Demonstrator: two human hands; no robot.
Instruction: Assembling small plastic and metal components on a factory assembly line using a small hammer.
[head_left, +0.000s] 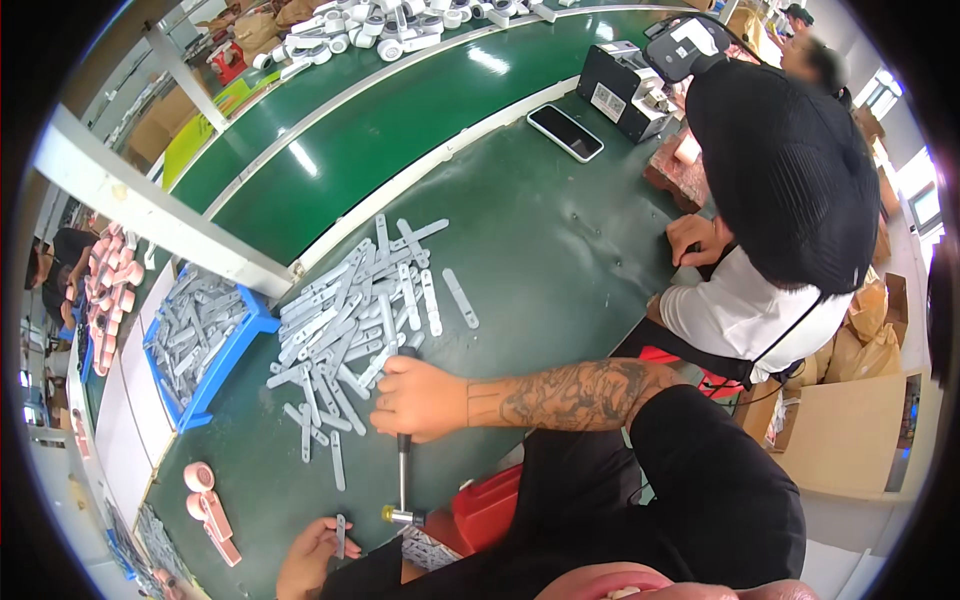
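Observation:
My right hand [418, 400] is closed around the handle of a small hammer [403, 475]. The hammer's thin metal shaft points toward me and ends in a yellow and black head. Low in the view, my left hand [308, 560] pinches a narrow grey plastic strip [341, 536], just left of the hammer head and apart from it. Beyond my right fist lies a loose heap of similar grey strips [335, 315] with rounded ends. On the left of the table lies a pink handset-shaped part [210, 510] with a round end.
A blue bin [225, 365] of grey strips stands left of the heap. Near my lap is a red container [488, 510]. A phone [565, 132] and a black device [622, 92] lie farther back. A co-worker in a black cap [785, 170] sits at right; white parts [390, 30] cover the far conveyor.

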